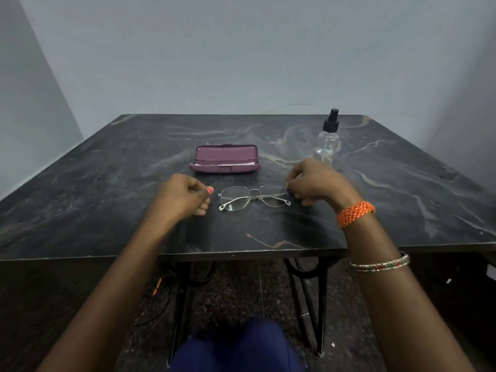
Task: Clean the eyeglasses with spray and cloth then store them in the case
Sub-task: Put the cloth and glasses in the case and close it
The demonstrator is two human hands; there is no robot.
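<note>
Thin metal-framed eyeglasses (254,197) lie folded on the dark marble table (402,189), near its front edge. My left hand (180,196) hovers just left of them with loosely curled fingers, holding nothing and not touching the frame. My right hand (315,182) sits at the right end of the glasses with its fingers curled over the hinge. Whether they pinch the frame is hidden. Behind the glasses a purple case (225,159) lies open, with a pale strip visible inside. A clear spray bottle (328,138) with a black pump top stands at the back right.
The table backs onto a grey wall, and another wall closes in on the left. Below the front edge I see black metal table legs (319,304), a speckled floor and my blue-clad knee (236,347). An orange band and bangles circle my right wrist and forearm.
</note>
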